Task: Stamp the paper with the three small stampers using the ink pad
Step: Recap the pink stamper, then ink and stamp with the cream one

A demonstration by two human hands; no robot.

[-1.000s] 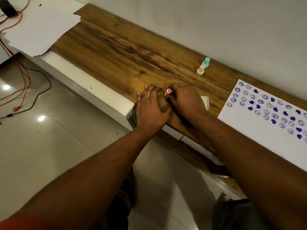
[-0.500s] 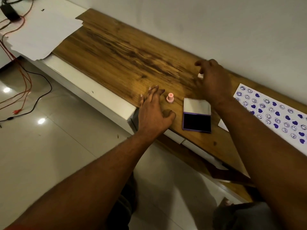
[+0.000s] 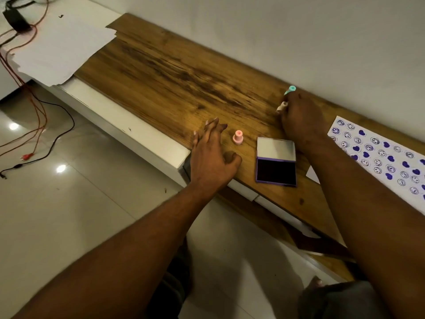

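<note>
A pink stamper [image 3: 237, 137] stands upright on the wooden tabletop [image 3: 165, 72]. My left hand [image 3: 212, 155] lies flat and open just left of it, not touching it. To the right the ink pad [image 3: 276, 172] sits open, its lid [image 3: 276, 149] folded back. My right hand [image 3: 299, 118] is behind the pad near the wall, fingers closed around a cream stamper [image 3: 281, 107]. A teal stamper [image 3: 290, 90] shows just above that hand. The white paper [image 3: 377, 157], covered with several purple smileys and hearts, lies at the right.
A torn white sheet [image 3: 57, 49] covers the table's far left end. Red and black cables [image 3: 34, 125] and a black adapter [image 3: 16, 19] trail onto the tiled floor [image 3: 69, 203]. The wall runs close behind the table.
My right hand left the pink stamper standing, uncovered the open ink pad, reached back to the wall and closed on the cream stamper. My left hand stayed flat in place.
</note>
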